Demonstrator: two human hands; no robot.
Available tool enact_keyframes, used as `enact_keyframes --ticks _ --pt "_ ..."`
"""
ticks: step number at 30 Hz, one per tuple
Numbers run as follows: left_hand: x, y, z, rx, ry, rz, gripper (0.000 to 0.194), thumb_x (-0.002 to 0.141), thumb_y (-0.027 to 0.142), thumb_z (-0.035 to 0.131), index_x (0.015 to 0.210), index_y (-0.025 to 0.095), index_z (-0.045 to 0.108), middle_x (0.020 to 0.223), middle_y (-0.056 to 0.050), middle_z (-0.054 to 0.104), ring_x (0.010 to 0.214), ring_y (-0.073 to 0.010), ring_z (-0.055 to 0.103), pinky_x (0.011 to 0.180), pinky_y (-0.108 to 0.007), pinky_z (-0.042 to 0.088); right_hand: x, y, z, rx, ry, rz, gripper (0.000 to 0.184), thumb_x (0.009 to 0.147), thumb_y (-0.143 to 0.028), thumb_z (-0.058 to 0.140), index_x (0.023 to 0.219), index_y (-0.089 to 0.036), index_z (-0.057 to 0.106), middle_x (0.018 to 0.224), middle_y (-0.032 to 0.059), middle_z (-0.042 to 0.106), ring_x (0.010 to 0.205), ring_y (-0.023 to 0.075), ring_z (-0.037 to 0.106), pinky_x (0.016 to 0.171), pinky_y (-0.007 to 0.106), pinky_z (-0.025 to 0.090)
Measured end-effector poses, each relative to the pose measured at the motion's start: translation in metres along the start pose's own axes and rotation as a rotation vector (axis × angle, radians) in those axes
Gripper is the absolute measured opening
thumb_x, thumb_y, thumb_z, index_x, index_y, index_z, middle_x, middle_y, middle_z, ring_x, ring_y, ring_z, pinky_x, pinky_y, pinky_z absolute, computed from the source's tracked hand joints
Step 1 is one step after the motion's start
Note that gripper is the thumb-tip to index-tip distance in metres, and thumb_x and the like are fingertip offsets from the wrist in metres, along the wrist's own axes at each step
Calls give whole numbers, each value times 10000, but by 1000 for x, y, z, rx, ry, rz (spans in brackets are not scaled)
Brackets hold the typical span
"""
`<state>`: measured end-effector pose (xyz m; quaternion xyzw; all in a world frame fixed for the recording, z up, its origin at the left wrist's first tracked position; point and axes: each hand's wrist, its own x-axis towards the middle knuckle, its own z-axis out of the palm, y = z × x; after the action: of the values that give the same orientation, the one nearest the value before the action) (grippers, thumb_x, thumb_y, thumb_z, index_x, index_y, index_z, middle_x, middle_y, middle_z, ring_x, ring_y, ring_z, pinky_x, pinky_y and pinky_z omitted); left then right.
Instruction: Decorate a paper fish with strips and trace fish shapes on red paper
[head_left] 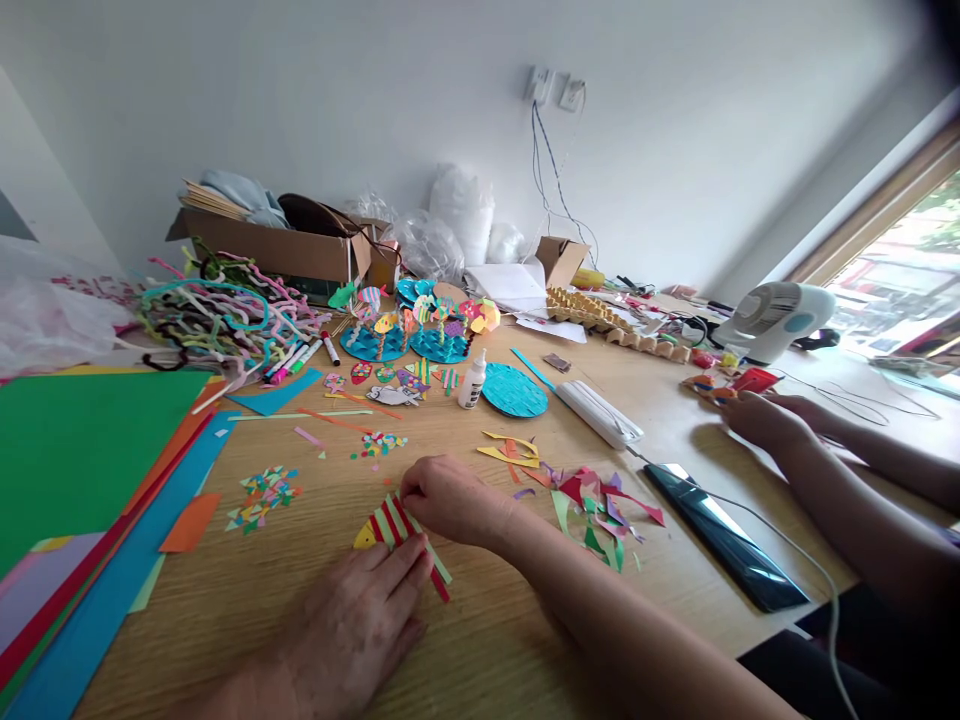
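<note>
A small paper fish (384, 528) with a yellow head and red and pale green stripes lies on the table. My left hand (367, 610) rests over its lower side, fingers together and holding it down. Closed at the fish's upper edge is my right hand (457, 500), its fingertips partly hidden. A pale green paper strip (439, 563) runs from under the right fingers past the fish's tail, beside a red strip (440, 587). Paper confetti (264, 498) lies to the left, and more confetti (379, 444) lies beyond my hands.
Coloured paper sheets (97, 450) are stacked left. Ahead stand a glue bottle (472, 380), a blue disc (514, 390) and fish decorations on blue bases (373, 345). Paper scraps (592, 505), a power strip (598, 413) and a phone (724, 535) lie right. Another person's hands (769, 420) work at right.
</note>
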<state>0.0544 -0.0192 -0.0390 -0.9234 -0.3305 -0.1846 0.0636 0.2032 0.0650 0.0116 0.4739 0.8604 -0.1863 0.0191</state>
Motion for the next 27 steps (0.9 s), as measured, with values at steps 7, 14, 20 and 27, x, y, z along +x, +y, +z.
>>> enact_keyframes --ticks 7,14,20,27 --pt "-1 1 3 26 -11 8 330 810 168 479 1130 155 558 1173 -68 628 1004 -216 613 827 -333 527 3 -3 -7 5 35 29 282 751 -158 458 872 -187 711 885 59 699 803 167 611 634 228 372" --pt "-4 3 9 -22 22 -42 347 816 158 447 1152 189 529 1181 -61 620 1029 -214 598 858 -343 504 -10 0 -10 18 17 7 270 742 -156 468 842 -198 715 828 36 706 751 149 610 616 214 373" --pt "2 2 -1 27 -8 0 337 792 153 479 1117 161 567 1144 -62 645 973 -213 628 798 -326 539 -8 1 -2 2 -7 -4 250 727 -181 485 807 -184 722 802 58 708 725 164 603 598 230 362" --pt "2 2 -1 38 -33 -13 325 807 198 501 1123 172 570 1161 -58 636 992 -213 619 829 -328 528 5 -2 -5 3 -2 19 263 737 -187 475 846 -183 714 833 54 702 738 162 602 576 229 349"
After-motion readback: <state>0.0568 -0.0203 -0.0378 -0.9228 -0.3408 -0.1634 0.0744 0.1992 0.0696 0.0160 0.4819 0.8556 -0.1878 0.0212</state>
